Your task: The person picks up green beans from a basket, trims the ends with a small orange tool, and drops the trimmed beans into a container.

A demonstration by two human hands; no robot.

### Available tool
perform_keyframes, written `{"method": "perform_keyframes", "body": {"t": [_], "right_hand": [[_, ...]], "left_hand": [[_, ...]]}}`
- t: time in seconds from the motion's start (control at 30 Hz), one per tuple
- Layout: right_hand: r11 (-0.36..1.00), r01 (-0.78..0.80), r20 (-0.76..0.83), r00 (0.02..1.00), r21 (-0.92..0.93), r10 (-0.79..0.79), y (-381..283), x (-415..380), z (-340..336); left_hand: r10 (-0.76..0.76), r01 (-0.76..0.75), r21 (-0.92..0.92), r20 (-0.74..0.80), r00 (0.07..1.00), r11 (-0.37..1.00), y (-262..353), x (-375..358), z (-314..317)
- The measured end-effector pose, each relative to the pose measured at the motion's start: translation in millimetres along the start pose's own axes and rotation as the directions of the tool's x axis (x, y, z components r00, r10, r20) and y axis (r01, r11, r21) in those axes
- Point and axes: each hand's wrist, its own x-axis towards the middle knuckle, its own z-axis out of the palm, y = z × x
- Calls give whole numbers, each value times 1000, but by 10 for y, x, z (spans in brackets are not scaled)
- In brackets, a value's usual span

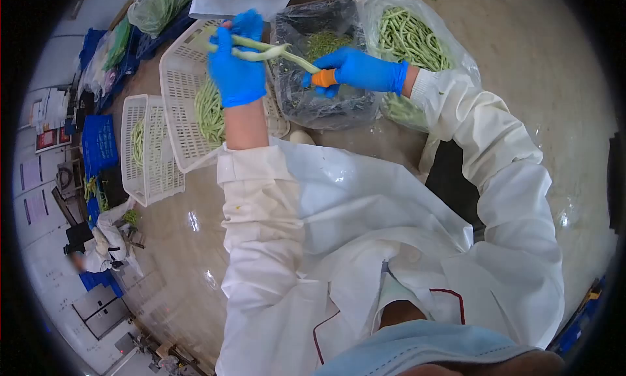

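Observation:
My left hand point(238, 66), in a blue glove, is closed around several long green beans point(264, 51) above the edge of a white basket. The beans stretch across to my right hand point(362, 70), also blue-gloved. That hand grips a short orange handle point(324, 78) against the bean ends; its blade, if any, is hidden. Below the beans stands a crate lined with clear plastic point(290, 109), with small green trimmings point(321, 45) inside.
A white basket point(176, 83) holding beans point(210, 112) stands at left, beside a smaller white basket point(156, 171). An open clear bag of green beans point(411, 40) lies at right. Another person in white point(107, 242) is at far left, near blue crates point(100, 144).

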Motion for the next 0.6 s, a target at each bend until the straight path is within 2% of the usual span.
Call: {"method": "perform_keyframes", "body": {"t": [0.03, 0.07, 0.1, 0.13, 0.17, 0.2, 0.23, 0.27, 0.33, 0.43, 0.53, 0.6], "right_hand": [[998, -39, -13, 999, -59, 39, 11, 10, -7], [975, -32, -74, 997, -220, 16, 69, 29, -66], [926, -37, -133, 991, -376, -15, 163, 48, -168], [853, -53, -188, 981, -519, -54, 196, 32, -226], [817, -36, -201, 975, -576, -98, 236, 7, -256], [775, -21, -210, 967, -632, -145, 242, -13, -280], [729, -9, -215, 958, -685, -190, 224, -25, -291], [732, 14, -210, 954, -681, -213, 215, -29, -299], [740, 56, -198, 948, -671, -251, 101, -50, -278], [791, 69, -196, 953, -608, -233, -99, -94, -295], [805, 209, -261, 875, -556, -407, -52, -53, -412], [803, 208, -252, 880, -558, -403, -47, -57, -476]], "left_hand": [[82, -78, 96, -39, 996, 992, 96, 61, -90], [165, -150, 192, -69, 984, 970, 142, 107, -165], [226, -184, 373, -73, 971, 909, 192, 82, -133], [285, -207, 541, -64, 956, 815, 283, 25, -60], [343, -221, 690, -42, 939, 690, 340, 4, -21], [227, -189, 842, 81, 971, 506, 266, 44, -156], [188, -407, 854, 363, 913, 325, 161, -1, -108], [95, -613, 775, 606, 790, 151, -11, -83, -55], [-169, -549, 776, 613, 772, 311, -327, -273, 16], [-285, -362, 889, 438, 853, 281, -373, -287, 46], [-263, -244, 935, 311, 914, 257, -245, -218, 71], [-279, -191, 940, 271, 921, 284, -200, -227, 92]]}}
